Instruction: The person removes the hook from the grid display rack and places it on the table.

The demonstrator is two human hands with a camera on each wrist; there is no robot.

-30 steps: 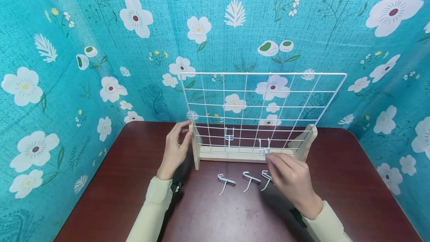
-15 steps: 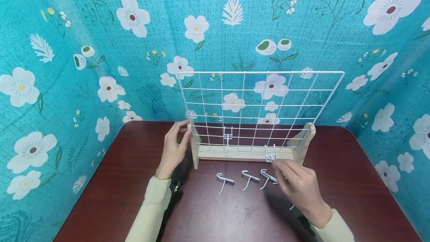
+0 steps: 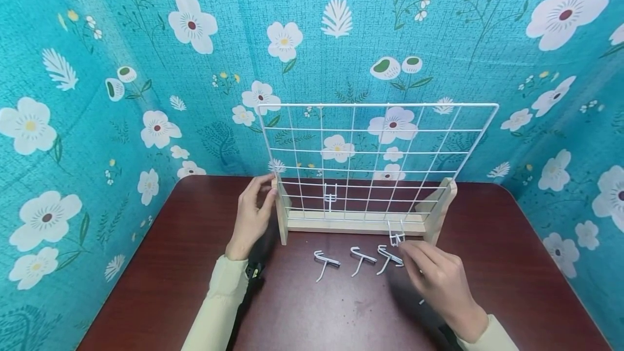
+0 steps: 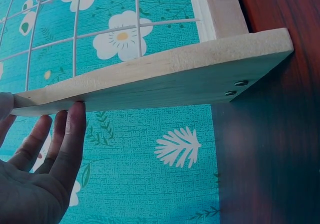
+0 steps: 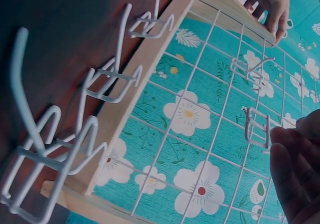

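A white wire grid rack (image 3: 361, 151) stands upright in a wooden base. My left hand (image 3: 253, 213) grips the edge of its left wooden side panel (image 3: 281, 213); in the left wrist view the thumb is above the panel (image 4: 150, 83) and the fingers are below. My right hand (image 3: 441, 280) pinches the stem of a white wire hook (image 3: 396, 234), its two prongs pointing up. This hook is in front of the grid's lower right; whether it touches the wires I cannot tell. A second hook (image 3: 330, 197) hangs on the grid, left of its middle.
Loose hooks lie on the dark wooden table (image 3: 287, 313) before the rack: a left one (image 3: 326, 261), a middle one (image 3: 363, 258) and a right one (image 3: 390, 258). Part of another hook (image 3: 422, 302) shows beneath my right hand. A flowered blue cloth (image 3: 219, 58) surrounds the table.
My right hand has moved the pinched hook to the right and down, nearer to me, away from the lower wires. The left hand has kept its grip on the side panel.
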